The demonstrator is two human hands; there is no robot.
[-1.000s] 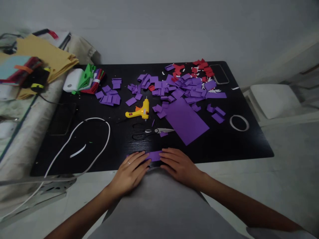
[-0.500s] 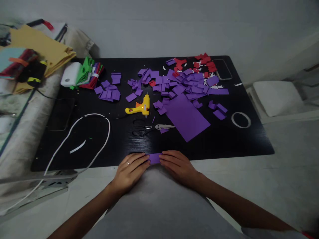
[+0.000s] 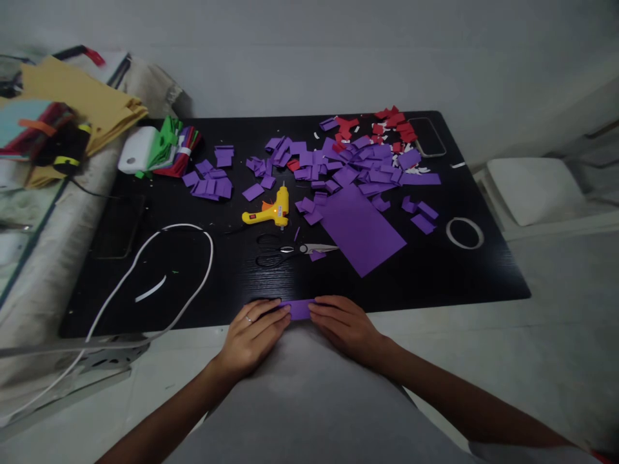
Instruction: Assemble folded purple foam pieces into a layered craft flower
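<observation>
A narrow purple paper strip point(image 3: 300, 310) lies at the black table's front edge, between my two hands. My left hand point(image 3: 256, 332) has its fingers closed on the strip's left end and wears a ring. On the right end, the fingers of my right hand point(image 3: 345, 323) are pressed together. Beyond them are black-handled scissors point(image 3: 302, 249), a yellow glue gun point(image 3: 271, 209) with a small orange light, and a large purple sheet point(image 3: 362, 232). Folded purple pieces point(image 3: 377, 161) are heaped behind the sheet.
Red paper pieces point(image 3: 399, 122) and a phone-like frame point(image 3: 428, 137) lie at the back right. A tape ring point(image 3: 465, 233) is on the right. A white cable point(image 3: 211, 258) loops across the left side, near a dark phone point(image 3: 118, 227). A white stool point(image 3: 534, 190) stands beyond the table.
The view has shifted very slightly. Both hands stay on the purple strip in nearly the same place.
</observation>
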